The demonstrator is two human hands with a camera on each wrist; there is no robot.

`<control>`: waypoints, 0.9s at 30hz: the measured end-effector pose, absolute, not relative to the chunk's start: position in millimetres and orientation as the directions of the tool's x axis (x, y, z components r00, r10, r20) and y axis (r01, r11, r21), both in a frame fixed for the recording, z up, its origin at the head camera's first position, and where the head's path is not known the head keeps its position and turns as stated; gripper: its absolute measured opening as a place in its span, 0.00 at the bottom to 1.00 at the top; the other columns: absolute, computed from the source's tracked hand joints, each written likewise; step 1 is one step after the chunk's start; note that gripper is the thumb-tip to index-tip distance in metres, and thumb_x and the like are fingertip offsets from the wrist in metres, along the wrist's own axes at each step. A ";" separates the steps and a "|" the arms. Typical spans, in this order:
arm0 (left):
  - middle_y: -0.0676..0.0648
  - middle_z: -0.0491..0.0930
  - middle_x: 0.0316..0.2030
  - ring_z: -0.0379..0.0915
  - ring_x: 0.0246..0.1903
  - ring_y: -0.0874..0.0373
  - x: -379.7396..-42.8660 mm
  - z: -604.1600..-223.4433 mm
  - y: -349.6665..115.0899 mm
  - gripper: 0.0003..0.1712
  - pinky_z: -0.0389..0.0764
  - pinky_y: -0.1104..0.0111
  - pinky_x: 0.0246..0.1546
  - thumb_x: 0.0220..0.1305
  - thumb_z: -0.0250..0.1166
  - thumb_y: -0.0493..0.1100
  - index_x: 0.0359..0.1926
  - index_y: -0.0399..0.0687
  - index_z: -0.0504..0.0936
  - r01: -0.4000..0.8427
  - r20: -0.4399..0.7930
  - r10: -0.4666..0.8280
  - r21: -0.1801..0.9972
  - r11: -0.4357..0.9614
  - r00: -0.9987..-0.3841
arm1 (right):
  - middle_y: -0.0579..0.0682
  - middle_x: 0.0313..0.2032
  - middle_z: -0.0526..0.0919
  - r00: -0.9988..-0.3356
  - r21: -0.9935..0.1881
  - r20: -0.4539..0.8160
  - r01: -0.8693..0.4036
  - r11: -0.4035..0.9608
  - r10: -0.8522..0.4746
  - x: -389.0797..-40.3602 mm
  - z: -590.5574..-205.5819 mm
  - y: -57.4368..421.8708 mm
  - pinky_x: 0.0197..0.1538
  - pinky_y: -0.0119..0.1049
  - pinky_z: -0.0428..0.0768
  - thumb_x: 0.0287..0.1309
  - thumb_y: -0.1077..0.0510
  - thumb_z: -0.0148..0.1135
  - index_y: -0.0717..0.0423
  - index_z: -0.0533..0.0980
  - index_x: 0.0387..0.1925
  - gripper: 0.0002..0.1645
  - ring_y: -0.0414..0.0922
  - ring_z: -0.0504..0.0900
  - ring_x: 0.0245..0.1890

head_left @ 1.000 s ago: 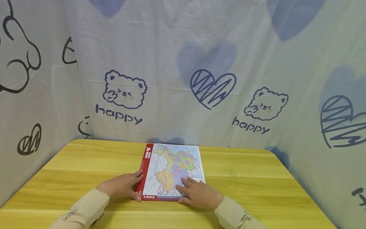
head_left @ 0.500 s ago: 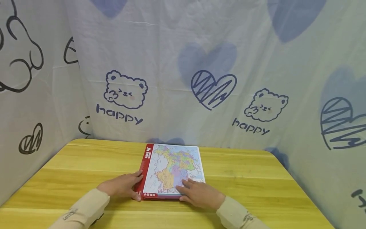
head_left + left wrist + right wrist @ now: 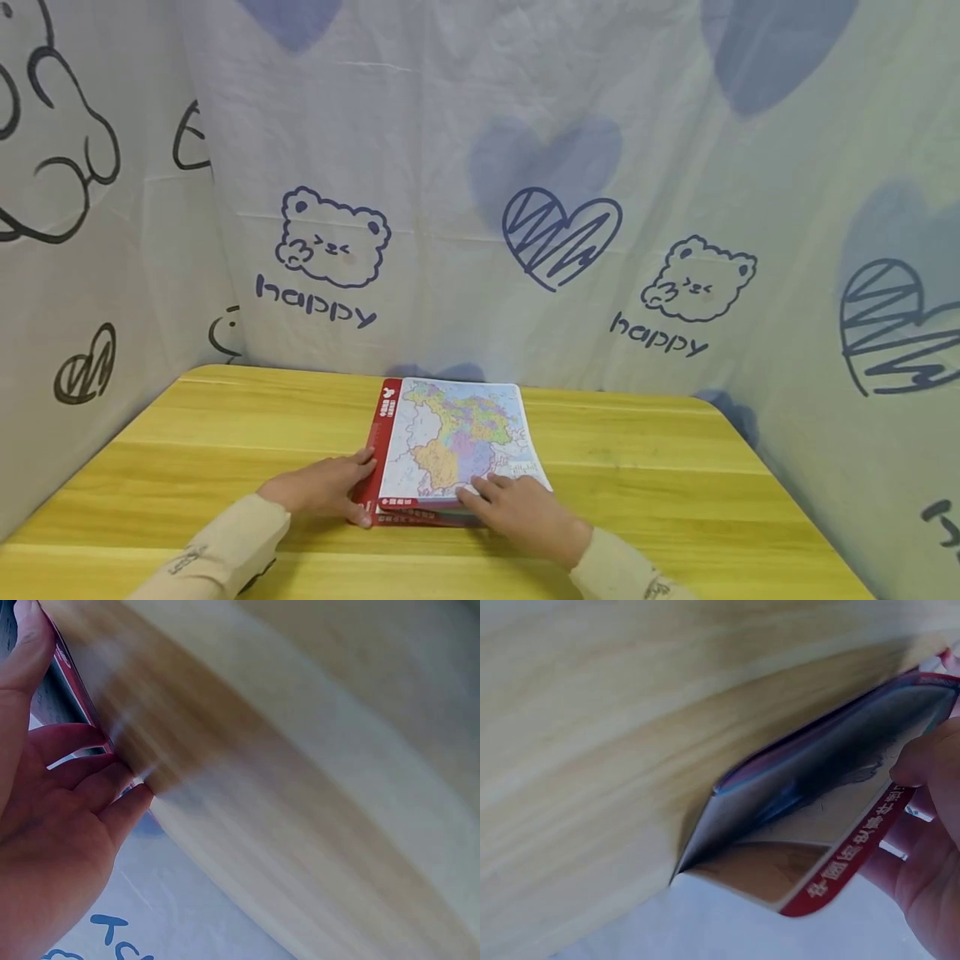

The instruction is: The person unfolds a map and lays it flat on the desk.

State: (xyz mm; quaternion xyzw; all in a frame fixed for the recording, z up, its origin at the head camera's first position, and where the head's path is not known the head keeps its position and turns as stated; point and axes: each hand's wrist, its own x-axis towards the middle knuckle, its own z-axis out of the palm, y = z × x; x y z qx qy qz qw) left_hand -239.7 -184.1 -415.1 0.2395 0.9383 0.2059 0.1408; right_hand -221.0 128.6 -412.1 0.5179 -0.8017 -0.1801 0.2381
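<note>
A map sheet (image 3: 468, 446) with a red left margin lies on top of a thin stack on the table. My right hand (image 3: 528, 512) pinches its near right part, thumb underneath and fingers over it. The near edge is raised, baring a lower red-edged sheet (image 3: 408, 518). In the right wrist view the lifted sheet's underside (image 3: 769, 874) shows a red border with white characters, bent up from the sheets (image 3: 799, 742) below. My left hand (image 3: 322, 486) rests along the stack's left edge; in the left wrist view its fingertips (image 3: 139, 791) touch that edge.
The yellow wood-grain table (image 3: 652, 483) extends around the stack. A white cloth (image 3: 442, 292) printed with hearts and bears hangs behind the table and at both sides.
The top map sheet's near edge has risen, and the lower sheet has come into view beneath it. My right hand has risen with it; my left hand has stayed in place.
</note>
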 end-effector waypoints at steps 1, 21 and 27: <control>0.29 0.55 0.69 0.56 0.65 0.33 -240.1 -415.7 -184.2 0.53 0.60 0.46 0.63 0.48 0.75 0.55 0.66 0.25 0.64 0.388 -0.167 0.505 0.456 0.801 -0.847 | 0.44 0.42 0.81 -0.354 0.541 0.196 -0.738 0.402 -0.915 -221.2 -410.7 129.1 0.19 0.29 0.73 0.59 0.47 0.66 0.48 0.74 0.55 0.24 0.39 0.81 0.32; 0.30 0.58 0.68 0.60 0.64 0.34 -242.0 -414.4 -181.7 0.53 0.63 0.47 0.62 0.47 0.75 0.54 0.65 0.25 0.65 0.397 -0.157 0.502 0.434 0.808 -0.850 | 0.43 0.45 0.85 -0.404 0.553 0.333 -0.648 0.524 -0.852 -223.3 -351.0 146.7 0.35 0.35 0.82 0.53 0.60 0.70 0.43 0.79 0.54 0.24 0.41 0.84 0.43; 0.30 0.58 0.68 0.59 0.64 0.35 -241.1 -414.7 -182.0 0.52 0.62 0.47 0.63 0.48 0.75 0.53 0.65 0.25 0.65 0.384 -0.173 0.498 0.445 0.809 -0.850 | 0.43 0.45 0.86 -0.438 0.503 0.367 -0.649 0.572 -0.820 -223.1 -336.1 153.6 0.37 0.36 0.82 0.54 0.59 0.69 0.42 0.81 0.51 0.22 0.41 0.84 0.44</control>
